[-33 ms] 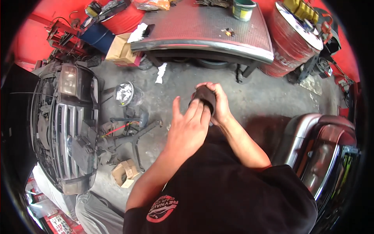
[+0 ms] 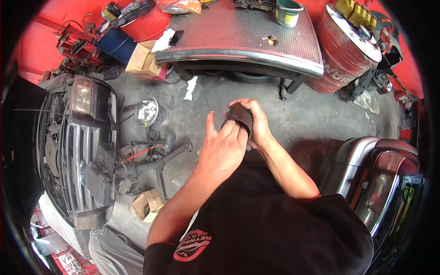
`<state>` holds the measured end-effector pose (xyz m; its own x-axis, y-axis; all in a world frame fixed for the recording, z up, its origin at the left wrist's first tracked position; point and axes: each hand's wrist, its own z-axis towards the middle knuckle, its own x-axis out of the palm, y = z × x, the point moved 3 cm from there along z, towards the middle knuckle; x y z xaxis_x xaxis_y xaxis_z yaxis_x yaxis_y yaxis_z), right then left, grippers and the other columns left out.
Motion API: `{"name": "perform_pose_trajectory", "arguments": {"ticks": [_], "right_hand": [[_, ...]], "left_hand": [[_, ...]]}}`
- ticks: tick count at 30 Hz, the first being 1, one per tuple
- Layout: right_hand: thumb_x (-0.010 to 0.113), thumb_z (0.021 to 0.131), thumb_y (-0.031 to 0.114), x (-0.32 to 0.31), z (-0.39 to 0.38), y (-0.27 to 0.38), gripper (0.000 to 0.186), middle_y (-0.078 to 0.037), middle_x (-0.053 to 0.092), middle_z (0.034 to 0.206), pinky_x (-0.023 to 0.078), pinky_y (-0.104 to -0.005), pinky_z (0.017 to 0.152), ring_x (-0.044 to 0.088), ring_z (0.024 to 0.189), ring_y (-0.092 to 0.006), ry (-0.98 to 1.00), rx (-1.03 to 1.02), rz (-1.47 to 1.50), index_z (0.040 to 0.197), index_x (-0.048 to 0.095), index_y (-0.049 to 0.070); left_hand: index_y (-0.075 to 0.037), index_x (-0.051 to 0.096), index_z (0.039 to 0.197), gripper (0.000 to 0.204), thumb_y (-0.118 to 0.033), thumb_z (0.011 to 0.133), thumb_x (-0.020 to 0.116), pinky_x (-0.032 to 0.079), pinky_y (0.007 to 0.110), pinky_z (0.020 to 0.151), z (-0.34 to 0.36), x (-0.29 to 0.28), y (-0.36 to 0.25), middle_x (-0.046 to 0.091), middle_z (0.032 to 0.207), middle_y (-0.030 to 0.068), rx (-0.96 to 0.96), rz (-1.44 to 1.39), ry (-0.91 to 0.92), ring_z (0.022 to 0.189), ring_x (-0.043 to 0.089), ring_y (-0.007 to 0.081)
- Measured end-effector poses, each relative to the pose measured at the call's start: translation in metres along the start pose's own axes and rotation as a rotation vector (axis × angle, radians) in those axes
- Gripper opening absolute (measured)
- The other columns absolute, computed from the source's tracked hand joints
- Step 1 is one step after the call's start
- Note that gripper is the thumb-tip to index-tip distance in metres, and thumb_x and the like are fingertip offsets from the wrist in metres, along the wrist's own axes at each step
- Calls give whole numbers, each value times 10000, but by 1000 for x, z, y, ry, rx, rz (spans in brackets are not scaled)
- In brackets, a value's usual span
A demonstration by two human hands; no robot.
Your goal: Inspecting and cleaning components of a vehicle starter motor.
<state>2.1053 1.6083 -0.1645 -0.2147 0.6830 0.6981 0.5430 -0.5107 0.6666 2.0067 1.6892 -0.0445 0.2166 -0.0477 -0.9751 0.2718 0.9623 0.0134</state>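
The dark rubber sleeve (image 2: 239,120) is the landmark: a short black tube held in front of the chest, above the concrete floor (image 2: 321,114). The right hand (image 2: 259,123) wraps around its far and right side, closed on it, long axis tilting up and away. The left hand (image 2: 222,146) lies just nearer and to the left, fingers (image 2: 231,130) spread flat and pressing its near face, thumb raised free. Left of the sleeve stands a car front with grille (image 2: 75,156); beyond it, the metal counter (image 2: 238,55) carries a green tub (image 2: 288,13), with a red drum (image 2: 348,50) farther right
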Motion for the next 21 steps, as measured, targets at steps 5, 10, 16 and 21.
{"name": "perform_pose_trajectory", "arguments": {"ticks": [5,10,16,21], "right_hand": [[595,994,363,4,83,25,387,-125,710,1056,540,-408,906,664,970,-241,-125,52,25,1067,703,-2],[595,969,403,-2,130,33,431,-127,746,922,571,-404,842,693,838,-261,-242,141,151,980,734,-5],[555,983,391,-9,159,9,426,-135,746,927,576,-404,843,702,852,-269,-295,72,232,1011,716,-2],[556,986,382,1,189,-6,413,-132,732,965,567,-392,867,693,887,-257,-435,-11,194,1038,706,0]], "left_hand": [[0,740,1060,220,-127,909,643,338,732,1192,68,40,63,753,1060,122,17,-136,88,1196,676,254],[-29,745,894,117,-125,865,685,382,718,1162,113,56,99,742,881,98,177,-146,30,1075,679,243],[-16,708,1063,354,-168,789,872,427,537,1085,138,58,151,727,1136,154,345,-392,237,1189,651,301],[7,671,1149,363,-168,870,825,441,518,1061,159,78,188,726,1157,187,392,-377,431,1223,643,345]]}}
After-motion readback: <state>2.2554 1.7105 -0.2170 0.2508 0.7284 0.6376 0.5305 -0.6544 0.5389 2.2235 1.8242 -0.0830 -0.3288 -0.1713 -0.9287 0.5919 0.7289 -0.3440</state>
